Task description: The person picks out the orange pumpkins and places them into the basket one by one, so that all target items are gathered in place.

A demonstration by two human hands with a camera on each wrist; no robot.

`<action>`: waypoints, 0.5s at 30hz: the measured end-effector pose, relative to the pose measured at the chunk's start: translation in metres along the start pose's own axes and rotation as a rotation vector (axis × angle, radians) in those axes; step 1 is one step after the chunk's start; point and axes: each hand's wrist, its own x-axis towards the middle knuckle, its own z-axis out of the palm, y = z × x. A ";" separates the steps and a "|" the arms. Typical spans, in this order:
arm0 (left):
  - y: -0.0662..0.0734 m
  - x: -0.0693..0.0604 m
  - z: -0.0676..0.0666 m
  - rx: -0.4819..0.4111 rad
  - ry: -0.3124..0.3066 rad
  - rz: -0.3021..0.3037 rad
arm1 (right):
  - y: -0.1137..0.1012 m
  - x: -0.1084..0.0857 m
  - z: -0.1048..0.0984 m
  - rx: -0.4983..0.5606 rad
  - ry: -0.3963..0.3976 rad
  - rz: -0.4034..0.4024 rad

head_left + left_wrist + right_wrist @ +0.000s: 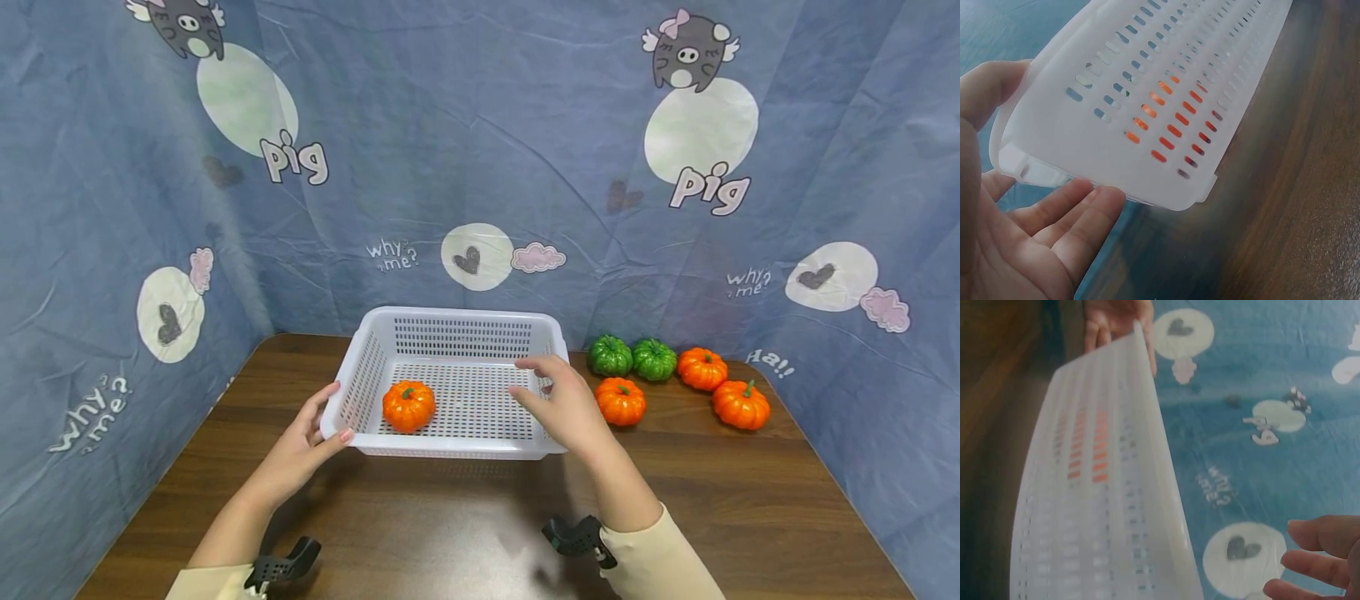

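Your left hand (309, 432) grips the white perforated plastic basket (450, 445) containing a glossy orange ribbed pumpkin (408, 408), your right hand (567, 406) wide-fingered near its right end

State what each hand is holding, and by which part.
Left hand: the basket, by its rim at the near left corner. Right hand: nothing.

Soft light, tabletop (442, 529) glare, right wrist view blurred
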 end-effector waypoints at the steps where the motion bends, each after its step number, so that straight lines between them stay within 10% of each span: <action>1: 0.000 0.000 0.000 0.002 0.000 -0.002 | 0.003 0.000 -0.002 -0.001 0.004 0.001; 15: 0.000 0.001 0.000 -0.015 -0.003 -0.003 | 0.036 -0.004 -0.021 0.037 0.077 0.026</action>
